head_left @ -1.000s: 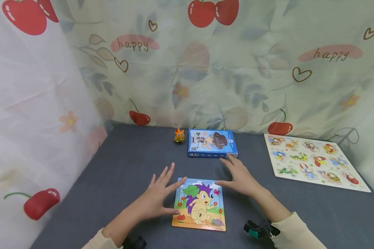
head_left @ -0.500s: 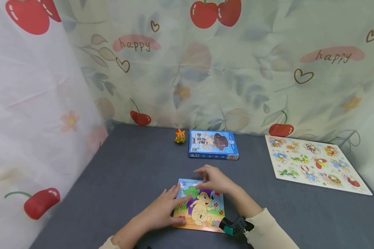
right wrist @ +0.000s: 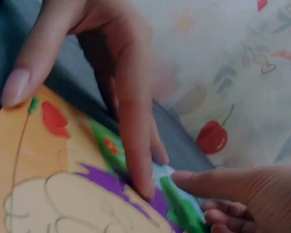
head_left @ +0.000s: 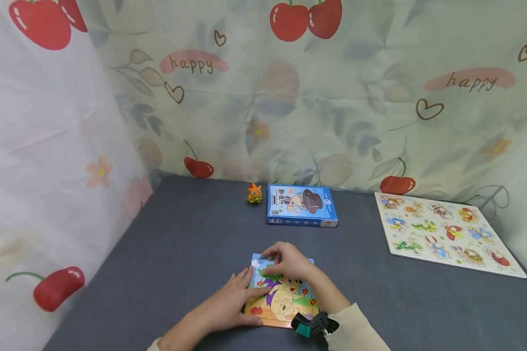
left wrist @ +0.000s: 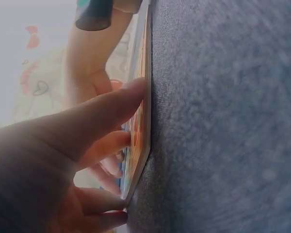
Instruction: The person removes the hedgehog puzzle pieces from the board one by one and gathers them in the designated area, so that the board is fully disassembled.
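A small jigsaw puzzle (head_left: 283,304) with a purple-spined hedgehog lies flat on the dark table. My left hand (head_left: 230,302) rests along its left side. The thumb touches the lower left edge, and the straight fingers reach over the picture and past the side, as the left wrist view shows. Over the upper left corner, my right hand (head_left: 290,261) has its thumb and curled fingers on the part with the green leaf (right wrist: 182,206). Whether a single piece is raised there cannot be told. The right hand covers much of the puzzle's top edge.
Behind the puzzle lies a blue box (head_left: 302,205) with a hat-wearing cartoon figure. A small orange toy figure (head_left: 254,193) stands left of it. At the right is a white board (head_left: 448,234) with insect pictures. A printed curtain (head_left: 246,97) hangs along the back.
Both hands were spread in the air around the puzzle. The left has come down on its left side, and the right has moved left onto the upper left corner, its fingers curling.
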{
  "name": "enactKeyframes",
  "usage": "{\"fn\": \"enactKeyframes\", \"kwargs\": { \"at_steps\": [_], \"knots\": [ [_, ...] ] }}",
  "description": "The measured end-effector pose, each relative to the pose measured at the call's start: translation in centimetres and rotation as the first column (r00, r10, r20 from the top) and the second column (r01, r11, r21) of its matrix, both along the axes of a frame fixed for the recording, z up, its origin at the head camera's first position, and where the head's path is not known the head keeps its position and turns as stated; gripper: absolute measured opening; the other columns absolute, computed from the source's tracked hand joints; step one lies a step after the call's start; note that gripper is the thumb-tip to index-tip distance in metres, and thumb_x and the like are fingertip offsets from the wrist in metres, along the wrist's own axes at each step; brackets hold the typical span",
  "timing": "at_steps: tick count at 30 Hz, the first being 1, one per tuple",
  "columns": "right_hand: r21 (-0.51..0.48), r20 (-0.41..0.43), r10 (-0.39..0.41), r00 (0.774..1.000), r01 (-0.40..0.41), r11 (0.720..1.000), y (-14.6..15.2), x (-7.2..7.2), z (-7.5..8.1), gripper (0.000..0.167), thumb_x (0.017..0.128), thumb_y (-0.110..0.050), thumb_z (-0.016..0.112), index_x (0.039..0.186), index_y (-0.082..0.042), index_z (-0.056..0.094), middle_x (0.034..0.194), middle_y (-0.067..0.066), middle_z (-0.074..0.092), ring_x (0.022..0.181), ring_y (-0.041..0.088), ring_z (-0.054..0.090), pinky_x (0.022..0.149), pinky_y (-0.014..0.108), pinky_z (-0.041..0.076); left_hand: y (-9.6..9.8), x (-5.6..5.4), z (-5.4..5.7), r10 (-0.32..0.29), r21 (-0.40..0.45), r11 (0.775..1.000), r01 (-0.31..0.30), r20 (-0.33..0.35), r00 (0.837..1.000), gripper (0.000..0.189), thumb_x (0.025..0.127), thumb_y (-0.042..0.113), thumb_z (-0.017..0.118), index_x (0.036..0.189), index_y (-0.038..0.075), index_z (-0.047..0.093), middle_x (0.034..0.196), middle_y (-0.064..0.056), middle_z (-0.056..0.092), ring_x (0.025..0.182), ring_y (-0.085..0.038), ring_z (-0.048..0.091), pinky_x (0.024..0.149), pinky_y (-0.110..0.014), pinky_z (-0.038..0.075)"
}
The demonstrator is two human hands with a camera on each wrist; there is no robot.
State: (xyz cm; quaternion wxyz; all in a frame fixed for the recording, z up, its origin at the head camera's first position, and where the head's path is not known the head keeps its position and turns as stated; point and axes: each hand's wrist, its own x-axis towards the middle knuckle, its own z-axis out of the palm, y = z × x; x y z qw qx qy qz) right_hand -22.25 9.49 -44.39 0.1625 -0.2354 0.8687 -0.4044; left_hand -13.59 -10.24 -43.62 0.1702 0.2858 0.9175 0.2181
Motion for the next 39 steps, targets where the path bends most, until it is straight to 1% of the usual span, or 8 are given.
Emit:
{"fn": "enactKeyframes", "kwargs": {
  "at_steps": [3, 7, 10, 15, 20, 29, 34, 39],
  "knots": [
    [0.004, -0.018, -0.027, 0.999, 0.027, 1.0, -0.1, 0.2, -0.4, 0.028, 0.078, -0.02, 0.076, 0.103, -0.009, 0.07, 0.09, 0.002, 0.056, 0.069, 0.013, 0.047, 0.059, 0.02, 0.039, 0.0, 0.0, -0.1, -0.002, -0.001, 1.0, 0.002, 0.003, 1.0, 0.062, 0.079, 0.052, 0.066, 0.135, 0.028, 0.05, 0.152, -0.024, 0.021, 0.141, -0.041, 0.019, 0.108, -0.061, 0.022],
    [0.002, -0.042, -0.042, 0.998, 0.042, 0.999, -0.3, 0.5, -0.3, 0.024, 0.078, -0.017, 0.075, 0.101, -0.009, 0.071, 0.089, 0.002, 0.054, 0.068, 0.012, 0.046, 0.06, 0.02, 0.038, 0.0, 0.0, -0.1, -0.002, 0.001, 1.0, 0.002, 0.012, 1.0, 0.062, 0.08, 0.052, 0.066, 0.135, 0.028, 0.05, 0.152, -0.024, 0.02, 0.141, -0.04, 0.018, 0.108, -0.061, 0.021],
    [0.009, -0.045, -0.05, 0.998, 0.05, 0.999, -0.4, 0.9, -0.3, 0.026, 0.078, -0.017, 0.076, 0.102, -0.009, 0.07, 0.088, 0.002, 0.051, 0.068, 0.012, 0.044, 0.06, 0.02, 0.037, 0.1, 0.0, 0.0, -0.005, -0.003, 1.0, 0.005, 0.012, 1.0, 0.062, 0.08, 0.052, 0.065, 0.135, 0.029, 0.05, 0.152, -0.023, 0.021, 0.141, -0.04, 0.017, 0.109, -0.061, 0.021],
    [0.037, -0.058, -0.054, 0.997, 0.056, 0.998, -0.8, 1.5, -0.3, 0.032, 0.077, -0.024, 0.076, 0.106, -0.012, 0.068, 0.092, 0.002, 0.047, 0.071, 0.013, 0.042, 0.061, 0.021, 0.036, 0.0, 0.1, 0.1, -0.007, -0.012, 1.0, 0.007, 0.002, 1.0, 0.061, 0.08, 0.051, 0.066, 0.135, 0.029, 0.05, 0.152, -0.023, 0.022, 0.141, -0.04, 0.017, 0.109, -0.061, 0.021],
    [0.031, -0.038, -0.086, 0.996, 0.087, 0.996, -1.0, 1.7, -0.1, 0.031, 0.078, -0.023, 0.076, 0.106, -0.014, 0.067, 0.097, 0.002, 0.048, 0.072, 0.014, 0.042, 0.062, 0.021, 0.036, 0.1, 0.1, 0.1, -0.007, -0.004, 1.0, 0.007, 0.012, 1.0, 0.061, 0.081, 0.051, 0.065, 0.135, 0.028, 0.05, 0.153, -0.024, 0.018, 0.141, -0.04, 0.016, 0.109, -0.061, 0.021],
    [0.028, -0.008, -0.104, 0.995, 0.104, 0.994, -1.1, 1.5, 0.0, 0.027, 0.079, -0.02, 0.075, 0.104, -0.013, 0.067, 0.099, 0.003, 0.049, 0.074, 0.015, 0.043, 0.064, 0.022, 0.036, 0.0, -0.1, 0.3, -0.014, -0.014, 1.0, 0.014, 0.014, 1.0, 0.061, 0.08, 0.052, 0.065, 0.135, 0.029, 0.05, 0.152, -0.024, 0.019, 0.141, -0.04, 0.017, 0.108, -0.061, 0.022],
    [0.021, -0.006, -0.097, 0.995, 0.097, 0.995, -1.0, 1.4, 0.0, 0.029, 0.078, -0.02, 0.076, 0.104, -0.013, 0.066, 0.101, 0.004, 0.05, 0.075, 0.015, 0.042, 0.065, 0.023, 0.036, 0.0, 0.0, 0.3, -0.015, -0.02, 1.0, 0.015, 0.003, 1.0, 0.061, 0.08, 0.052, 0.065, 0.134, 0.029, 0.051, 0.152, -0.024, 0.019, 0.141, -0.041, 0.018, 0.108, -0.061, 0.023],
    [0.004, 0.015, -0.079, 0.997, 0.079, 0.997, -0.7, 1.3, 0.0, 0.03, 0.078, -0.02, 0.076, 0.105, -0.013, 0.066, 0.105, 0.005, 0.051, 0.075, 0.015, 0.043, 0.063, 0.022, 0.037, 0.1, -0.1, 0.2, -0.011, -0.028, 1.0, 0.011, 0.017, 1.0, 0.061, 0.08, 0.053, 0.065, 0.134, 0.03, 0.05, 0.152, -0.024, 0.019, 0.141, -0.04, 0.018, 0.108, -0.061, 0.023]
  ]
}}
